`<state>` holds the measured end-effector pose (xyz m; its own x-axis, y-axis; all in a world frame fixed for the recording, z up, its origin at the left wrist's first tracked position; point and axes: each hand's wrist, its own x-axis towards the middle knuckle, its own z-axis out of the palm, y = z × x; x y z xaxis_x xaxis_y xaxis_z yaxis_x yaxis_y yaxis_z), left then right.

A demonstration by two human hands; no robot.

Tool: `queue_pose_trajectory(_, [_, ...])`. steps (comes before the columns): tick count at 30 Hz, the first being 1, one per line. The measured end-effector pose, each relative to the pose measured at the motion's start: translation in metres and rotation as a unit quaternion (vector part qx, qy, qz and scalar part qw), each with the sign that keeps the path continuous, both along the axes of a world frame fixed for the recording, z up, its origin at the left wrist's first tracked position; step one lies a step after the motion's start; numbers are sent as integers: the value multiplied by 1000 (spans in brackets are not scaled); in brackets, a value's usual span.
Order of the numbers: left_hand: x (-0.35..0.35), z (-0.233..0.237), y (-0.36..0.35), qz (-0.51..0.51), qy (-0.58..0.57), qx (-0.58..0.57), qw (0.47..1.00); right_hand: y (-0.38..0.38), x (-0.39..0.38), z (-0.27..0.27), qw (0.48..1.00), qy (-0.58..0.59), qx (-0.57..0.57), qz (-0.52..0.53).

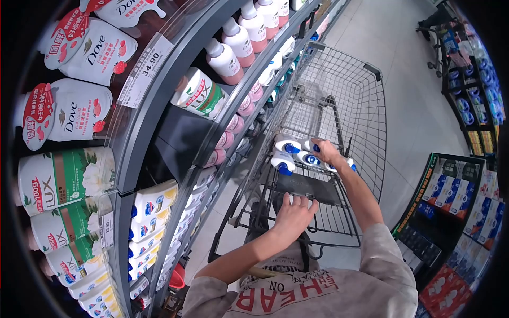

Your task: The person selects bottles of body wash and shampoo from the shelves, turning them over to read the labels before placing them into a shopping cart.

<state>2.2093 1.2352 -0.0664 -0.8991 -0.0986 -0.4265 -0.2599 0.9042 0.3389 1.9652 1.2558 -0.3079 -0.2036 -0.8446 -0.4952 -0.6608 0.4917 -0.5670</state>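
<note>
Several white bottles with blue caps stand close together in the near part of a wire shopping cart. My right hand reaches over the cart and has its fingers closed at the blue cap of one of these bottles. Nearer to my body, my left hand hangs over the cart's handle end with its fingers apart and nothing in them. A dark flat panel lies between my left hand and the bottles.
Shelves at the left hold Dove pouches, LUX bottles, white and yellow bottles and pink pump bottles. Boxed goods on a display stand at the right. Another cart is at the top right.
</note>
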Motion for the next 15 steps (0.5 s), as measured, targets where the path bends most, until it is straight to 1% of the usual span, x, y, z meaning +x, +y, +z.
queue_pose_trajectory(4, [-1,-1,1,-6,-10,5,1000,-4,13,3,1000,-4,-28,-4])
queue_pose_trajectory(5, [-1,-1,1,-8,-10,3,1000,-6,15,2,1000,3,6,1])
queue_pose_trajectory(8, [-2,1,0,-13,-31,17,999,-7,20,0,1000,6,3,-22])
queue_pose_trajectory(12, [-1,-1,-1,-11,-26,17,999,-12,20,3,999,-11,10,-36])
queue_pose_trajectory(14, [-1,-1,-1,-19,-21,8,1000,-14,20,2,998,-9,38,-49])
queue_pose_trajectory(15, [-2,0,-2,-18,-20,5,1000,-14,22,2,999,6,4,-44])
